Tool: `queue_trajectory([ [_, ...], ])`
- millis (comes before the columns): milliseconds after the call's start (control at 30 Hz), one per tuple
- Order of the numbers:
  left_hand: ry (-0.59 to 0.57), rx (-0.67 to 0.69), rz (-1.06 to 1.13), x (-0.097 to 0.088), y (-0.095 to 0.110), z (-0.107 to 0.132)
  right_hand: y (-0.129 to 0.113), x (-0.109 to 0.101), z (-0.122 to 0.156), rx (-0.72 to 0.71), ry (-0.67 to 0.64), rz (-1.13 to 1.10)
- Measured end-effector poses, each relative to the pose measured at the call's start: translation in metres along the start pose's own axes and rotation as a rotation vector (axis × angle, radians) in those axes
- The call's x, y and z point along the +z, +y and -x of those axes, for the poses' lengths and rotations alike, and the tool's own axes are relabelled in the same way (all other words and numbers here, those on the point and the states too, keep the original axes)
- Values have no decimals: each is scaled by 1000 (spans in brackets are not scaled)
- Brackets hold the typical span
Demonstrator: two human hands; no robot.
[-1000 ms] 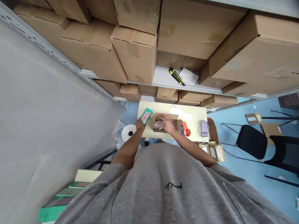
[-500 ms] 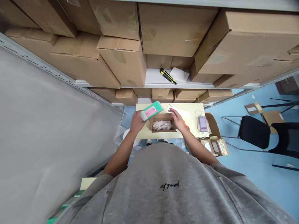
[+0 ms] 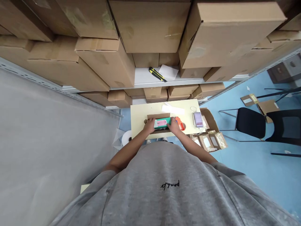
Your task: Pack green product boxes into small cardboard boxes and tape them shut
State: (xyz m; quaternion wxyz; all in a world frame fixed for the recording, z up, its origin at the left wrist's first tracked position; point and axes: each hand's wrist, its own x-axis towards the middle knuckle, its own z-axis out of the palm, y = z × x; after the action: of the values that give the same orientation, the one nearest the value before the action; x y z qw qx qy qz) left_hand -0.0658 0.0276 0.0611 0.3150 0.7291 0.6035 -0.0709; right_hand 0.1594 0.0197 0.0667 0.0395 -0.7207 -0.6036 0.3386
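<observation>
A green-and-pink retail box [image 3: 161,123] lies flat in the opening of a brown cardboard carton [image 3: 159,116], covering the crumpled white paper inside. My left hand [image 3: 149,125] grips the box's left end, and my right hand [image 3: 174,126] presses against its right end. The carton stands on a pale yellow table [image 3: 164,106]. Just right of my right hand is an orange tape dispenser [image 3: 180,123]. The carton's lower wall is mostly hidden behind my hands and forearms.
A small packaged item with a cord [image 3: 198,119] and a white paper strip [image 3: 172,109] share the table. Kraft envelopes [image 3: 207,141] sit in a box by its right corner. Cardboard cartons fill the shelves [image 3: 150,75] ahead, and black chairs [image 3: 250,123] stand right.
The green box has moved from above the carton's left side down into its opening. My right hand has joined my left on it, and the white paper is now mostly covered.
</observation>
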Motion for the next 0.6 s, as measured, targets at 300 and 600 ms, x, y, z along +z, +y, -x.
queue_trajectory([
  [300,-5,36,-236,11,-8,-27,0,19,-12,-101,23,277],
  [600,79,161,-234,18,-12,-32,21,24,0,-240,128,219],
])
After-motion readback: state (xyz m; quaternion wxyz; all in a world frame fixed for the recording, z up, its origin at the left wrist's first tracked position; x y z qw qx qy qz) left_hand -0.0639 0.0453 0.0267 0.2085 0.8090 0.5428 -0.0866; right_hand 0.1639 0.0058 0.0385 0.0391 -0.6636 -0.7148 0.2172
